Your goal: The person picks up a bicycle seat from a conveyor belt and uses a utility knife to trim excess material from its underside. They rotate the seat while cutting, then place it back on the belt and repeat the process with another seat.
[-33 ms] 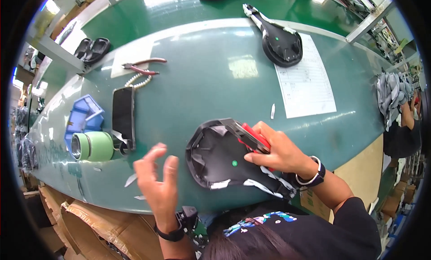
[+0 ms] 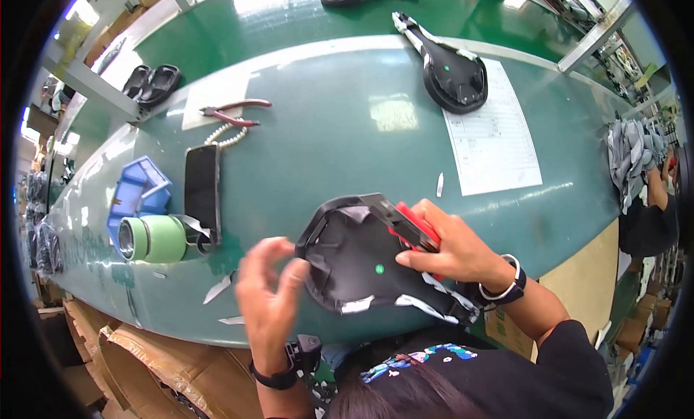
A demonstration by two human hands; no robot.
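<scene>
A black bicycle saddle (image 2: 354, 256) lies upside down near the table's front edge. White material shows in patches along its near rim, and a green dot is inside. My right hand (image 2: 455, 249) is closed on a red-handled metal hand tool (image 2: 405, 224), whose grey jaw meets the saddle's far rim. The exact kind of tool I cannot make out. My left hand (image 2: 271, 289) is slightly blurred beside the saddle's left rim. Its fingers are curved and apart, holding nothing; whether a fingertip touches the rim I cannot tell.
Left are a phone (image 2: 202, 191), a green cylinder (image 2: 155, 238), a blue bin (image 2: 137, 195) and red-handled pliers (image 2: 235, 112) by a beaded loop (image 2: 225, 135). Another saddle (image 2: 454, 75) lies on a paper sheet (image 2: 495, 144). Cardboard (image 2: 170, 357) stands below; another person (image 2: 647, 216) is far right.
My left hand has moved right, from beside the green cylinder toward the saddle's left rim. The tool in my right hand stays at the saddle's far rim.
</scene>
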